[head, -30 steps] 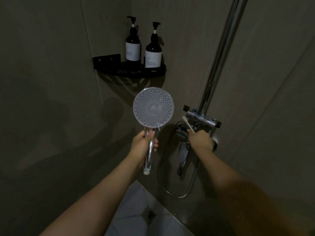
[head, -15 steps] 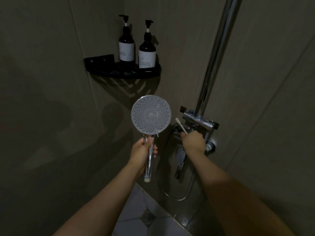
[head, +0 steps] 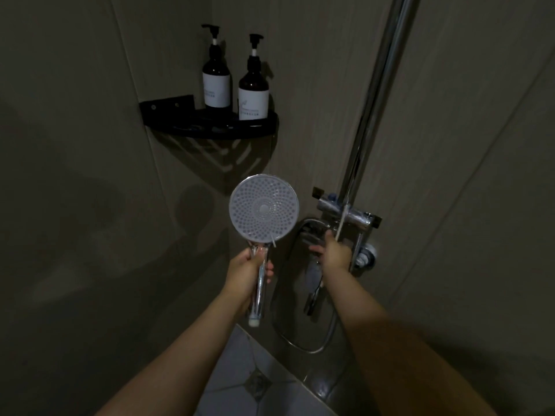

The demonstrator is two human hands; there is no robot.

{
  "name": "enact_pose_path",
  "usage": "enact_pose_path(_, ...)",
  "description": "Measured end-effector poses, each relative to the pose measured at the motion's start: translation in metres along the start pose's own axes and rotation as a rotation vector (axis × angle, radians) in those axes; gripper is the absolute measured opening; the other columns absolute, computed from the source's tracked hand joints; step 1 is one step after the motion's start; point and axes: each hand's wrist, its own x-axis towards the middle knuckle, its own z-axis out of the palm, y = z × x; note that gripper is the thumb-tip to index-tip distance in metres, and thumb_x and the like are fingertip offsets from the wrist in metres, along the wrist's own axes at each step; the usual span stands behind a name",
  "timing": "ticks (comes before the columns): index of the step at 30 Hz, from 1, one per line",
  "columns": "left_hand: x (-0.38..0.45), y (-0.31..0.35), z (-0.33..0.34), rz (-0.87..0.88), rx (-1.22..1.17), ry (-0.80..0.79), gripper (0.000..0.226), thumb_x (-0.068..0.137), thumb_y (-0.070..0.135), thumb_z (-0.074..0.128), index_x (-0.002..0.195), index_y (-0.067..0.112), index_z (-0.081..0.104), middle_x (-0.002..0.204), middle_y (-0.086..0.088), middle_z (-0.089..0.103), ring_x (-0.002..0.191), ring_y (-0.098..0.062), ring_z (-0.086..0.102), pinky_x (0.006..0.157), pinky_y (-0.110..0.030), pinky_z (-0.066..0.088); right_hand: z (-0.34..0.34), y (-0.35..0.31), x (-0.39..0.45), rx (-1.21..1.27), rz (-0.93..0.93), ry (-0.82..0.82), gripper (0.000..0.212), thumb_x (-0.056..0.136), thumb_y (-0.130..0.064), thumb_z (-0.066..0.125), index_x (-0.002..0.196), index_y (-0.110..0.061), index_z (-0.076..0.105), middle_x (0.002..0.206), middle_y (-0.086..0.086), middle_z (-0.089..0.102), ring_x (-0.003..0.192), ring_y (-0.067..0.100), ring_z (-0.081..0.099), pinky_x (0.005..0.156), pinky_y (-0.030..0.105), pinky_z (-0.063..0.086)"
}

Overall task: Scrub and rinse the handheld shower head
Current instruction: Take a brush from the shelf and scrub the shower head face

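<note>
Dim shower corner, head view. Left hand point(head: 244, 273) gripped the chrome handle of the shower head point(head: 264, 212), fingers clenched round it, thumb side toward camera. Shower head was held upright in mid-frame, round nozzle face turned toward the camera, below the corner shelf point(head: 210, 127) and left of the mixer valve point(head: 348, 213). Handle end point(head: 254, 322) was bare, no hose seen attached to it.

Right hand point(head: 333, 252) was at the mixer valve, just below the chrome bar, grasping a thin pale stick point(head: 342, 219), looked like a toothbrush, running up across the valve; brush end too blurred to make out. Fingers curled; whether they also touched the valve lever could not be told.

Chrome riser pipe point(head: 378, 85) ran from the valve up to the top right. Hose point(head: 303, 345) looped below the valve against the wall. A second chrome piece point(head: 312, 291) hung under the valve, unclear what.

Far left on the black corner shelf stood two dark pump bottles with white labels, left bottle point(head: 216, 76) and right bottle point(head: 253, 88), just beside each other. Near bottom, light floor tile with a drain point(head: 256, 382).
</note>
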Motion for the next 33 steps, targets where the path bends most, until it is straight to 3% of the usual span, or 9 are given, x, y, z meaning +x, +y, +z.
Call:
enact_pose_path(3,-0.001,0.003,-0.001,0.004,-0.006,-0.006,0.020,0.095,0.013,0.045,0.078,0.011,0.055,0.064,-0.009,0.053,0.053,-0.015,0.050,0.048,-0.021,0.046,-0.001,0.002,0.003,0.222,0.074,-0.045,0.018,0.096,-0.030,0.046,0.090,-0.014,0.051,0.077,0.007,0.064,0.022,0.003,0.033,0.030,0.013,0.023)
enact_pose_path(5,-0.001,0.004,-0.001,0.006,-0.004,-0.006,0.019,0.095,0.013,0.045,0.079,0.011,0.055,0.065,-0.009,0.054,0.055,-0.016,0.050,0.051,-0.023,0.045,0.001,-0.002,0.000,0.247,0.100,-0.025,0.016,0.095,-0.027,0.048,0.086,-0.015,0.051,0.074,0.005,0.062,0.024,0.003,0.037,0.029,0.013,0.024)
enact_pose_path(9,0.000,0.005,0.000,0.006,0.023,-0.002,0.021,0.095,0.014,0.045,0.077,0.011,0.055,0.065,-0.008,0.054,0.053,-0.015,0.051,0.050,-0.022,0.045,0.005,-0.007,-0.007,0.235,0.102,0.093,0.015,0.091,-0.024,0.056,0.081,-0.013,0.054,0.066,0.000,0.058,0.050,0.011,0.051,0.037,0.020,0.036)
enact_pose_path(11,0.000,0.005,-0.001,0.006,0.034,-0.005,0.021,0.095,0.014,0.046,0.076,0.012,0.055,0.064,-0.008,0.055,0.049,-0.012,0.052,0.050,-0.022,0.046,0.007,-0.009,-0.007,0.210,0.075,0.134,0.012,0.088,-0.022,0.060,0.089,-0.009,0.058,0.065,0.001,0.058,0.055,0.013,0.056,0.035,0.020,0.040)
enact_pose_path(13,0.001,0.004,-0.003,0.009,0.035,-0.006,0.020,0.094,0.013,0.046,0.076,0.012,0.055,0.062,-0.008,0.055,0.043,-0.009,0.052,0.048,-0.021,0.046,0.011,-0.009,-0.006,0.126,0.029,0.184,0.025,0.085,-0.022,0.064,0.101,-0.002,0.062,0.078,0.008,0.066,0.073,0.022,0.065,0.052,0.027,0.049)
enact_pose_path(16,0.000,0.005,-0.007,0.013,0.034,-0.005,0.021,0.094,0.013,0.046,0.075,0.011,0.055,0.062,-0.008,0.054,0.039,-0.007,0.051,0.045,-0.019,0.045,0.015,-0.009,-0.008,-0.069,-0.074,0.280,0.033,0.086,-0.021,0.064,0.108,0.003,0.062,0.106,0.017,0.067,0.099,0.033,0.064,0.074,0.032,0.048)
enact_pose_path(21,0.001,0.010,-0.013,0.039,0.048,0.007,0.021,0.094,0.013,0.046,0.075,0.011,0.056,0.063,-0.009,0.054,0.043,-0.009,0.051,0.046,-0.020,0.045,0.021,-0.007,-0.017,-0.364,-0.188,0.386,0.039,0.088,-0.025,0.059,0.108,0.008,0.062,0.112,0.026,0.065,0.105,0.039,0.062,0.085,0.042,0.051)
enact_pose_path(25,0.003,0.013,-0.014,0.047,0.016,-0.003,0.021,0.095,0.013,0.045,0.076,0.012,0.056,0.063,-0.009,0.054,0.049,-0.013,0.051,0.048,-0.021,0.046,0.026,-0.005,-0.021,-0.565,-0.261,0.433,0.037,0.091,-0.026,0.053,0.106,0.006,0.063,0.111,0.024,0.064,0.105,0.038,0.061,0.084,0.041,0.050)
enact_pose_path(33,0.003,0.007,-0.023,0.020,0.019,-0.017,0.020,0.095,0.013,0.044,0.079,0.012,0.056,0.065,-0.009,0.054,0.044,-0.009,0.052,0.046,-0.018,0.047,0.032,0.000,-0.017,-0.618,-0.261,0.477,0.035,0.090,-0.026,0.050,0.106,0.002,0.062,0.109,0.021,0.067,0.103,0.036,0.063,0.084,0.040,0.051)
